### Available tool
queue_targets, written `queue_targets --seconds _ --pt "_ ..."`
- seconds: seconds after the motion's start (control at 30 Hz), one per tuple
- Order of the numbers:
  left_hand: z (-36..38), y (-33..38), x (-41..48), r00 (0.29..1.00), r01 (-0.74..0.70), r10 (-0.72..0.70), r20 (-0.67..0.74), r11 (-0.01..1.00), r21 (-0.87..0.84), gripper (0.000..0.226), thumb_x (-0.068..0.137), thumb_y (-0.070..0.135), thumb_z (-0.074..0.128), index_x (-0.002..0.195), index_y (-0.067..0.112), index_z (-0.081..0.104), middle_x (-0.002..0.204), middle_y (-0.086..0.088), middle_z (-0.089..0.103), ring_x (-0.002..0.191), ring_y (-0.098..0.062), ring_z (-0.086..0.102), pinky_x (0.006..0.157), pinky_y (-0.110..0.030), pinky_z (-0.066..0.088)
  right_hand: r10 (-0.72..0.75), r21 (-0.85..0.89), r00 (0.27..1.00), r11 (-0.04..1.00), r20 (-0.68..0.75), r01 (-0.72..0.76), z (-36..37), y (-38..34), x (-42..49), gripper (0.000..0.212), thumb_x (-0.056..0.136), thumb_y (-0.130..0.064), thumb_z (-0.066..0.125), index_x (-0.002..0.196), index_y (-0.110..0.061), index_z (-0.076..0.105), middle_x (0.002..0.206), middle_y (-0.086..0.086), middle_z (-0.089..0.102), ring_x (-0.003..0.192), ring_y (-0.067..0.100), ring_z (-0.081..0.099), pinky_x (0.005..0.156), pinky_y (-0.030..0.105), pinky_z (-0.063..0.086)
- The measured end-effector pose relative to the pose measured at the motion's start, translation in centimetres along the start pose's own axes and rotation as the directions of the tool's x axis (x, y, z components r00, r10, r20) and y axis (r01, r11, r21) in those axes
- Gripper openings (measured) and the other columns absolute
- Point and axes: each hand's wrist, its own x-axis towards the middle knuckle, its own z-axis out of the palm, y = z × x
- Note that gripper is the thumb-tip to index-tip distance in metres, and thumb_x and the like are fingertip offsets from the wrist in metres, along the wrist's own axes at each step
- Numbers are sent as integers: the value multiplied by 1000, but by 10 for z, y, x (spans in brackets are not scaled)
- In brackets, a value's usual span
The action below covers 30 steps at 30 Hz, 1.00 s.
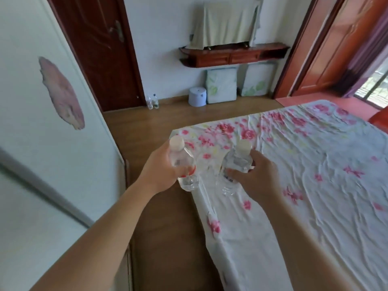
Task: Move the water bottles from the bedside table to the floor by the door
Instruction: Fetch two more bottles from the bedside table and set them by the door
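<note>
Left hand (161,171) has its fingers curled round the left bottle (180,160): clear, white cap up, red label band. Right hand (252,179) grips the right bottle (236,162), clear, white cap, thumb on the near side. The bottles are near each other, not touching. The bed (304,185), with a floral sheet, lies under and right of the right hand; the wood floor (168,227) is under the left hand. Far ahead of the left hand, two floor bottles (152,101) stand just beside the dark door (98,49). Right of them are a pale round tub (197,97) and cushions (221,86).
</note>
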Motion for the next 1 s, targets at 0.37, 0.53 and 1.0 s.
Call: queue_targets --seconds 0.37,0.53,1.0 --pt "-99 -73 24 976 104 -100 -194 995 11 51 78 46 80 120 39 52 106 22 61 100 -9 62 94 -37 55 -190 4 973 982 128 191 100 -97 61 54 69 -43 84 115 -25 64 95 -17 65 85 7 61 74 25 51" --pt "-124 -101 41 956 182 -187 -225 982 -40 47 77 42 82 117 37 57 105 17 65 100 -12 63 94 -42 55 -239 30 954 971 178 238 139 -121 100 51 71 -38 83 116 -28 62 82 -26 53 77 0 54 65 15 39" --pt "-157 -154 203 915 324 -313 -254 946 2 41 76 37 83 106 43 56 98 17 67 93 -3 64 86 -34 54 -290 136 909 956 299 261 221 -154 289 40 72 -31 80 108 -27 62 84 -19 61 81 7 60 71 29 51"
